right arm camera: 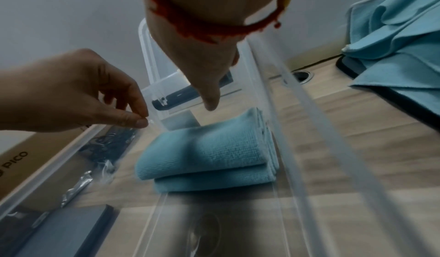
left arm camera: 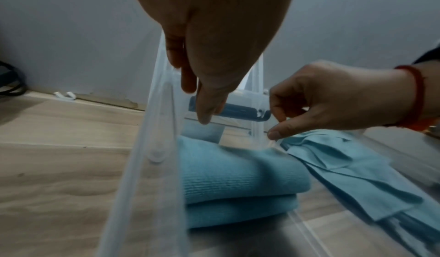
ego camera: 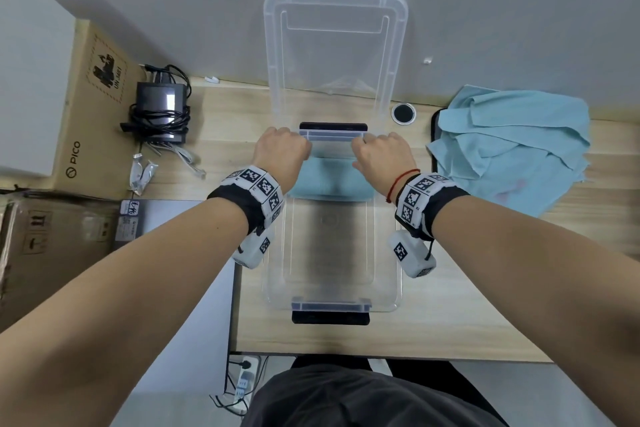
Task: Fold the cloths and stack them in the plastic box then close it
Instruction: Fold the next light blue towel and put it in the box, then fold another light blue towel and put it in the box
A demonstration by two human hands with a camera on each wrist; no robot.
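Head view: the clear plastic box (ego camera: 273, 274) lay on the wooden desk (ego camera: 450, 305) with its long axis running from bottom centre of the frame toward the top, one dark latch (ego camera: 330, 317) at the near end and another (ego camera: 333, 126) at the far end. The transparent lid (ego camera: 334, 45) stood raised beyond the far end, upper centre, leaning toward the wall. Both hands sat level with each other at the lid's lower edge, equally near it: the left hand (ego camera: 282, 151) at its left corner, the right hand (ego camera: 382, 156) at its right corner, fingers curled.

Left wrist view: thumb and fingertips of each hand appeared to pinch the thin lid rim.

Folded blue cloths (right arm camera: 207, 153), two stacked, lay inside the box at its far end, directly below and between the hands. A loose pile of unfolded blue cloths (ego camera: 512, 146) lay on the desk at right of the frame, well apart from the box and nearer the right hand.

Judgement: the lid would swing along the box's long axis, toward the near latch; unfolded cloths remained, so closing looked premature
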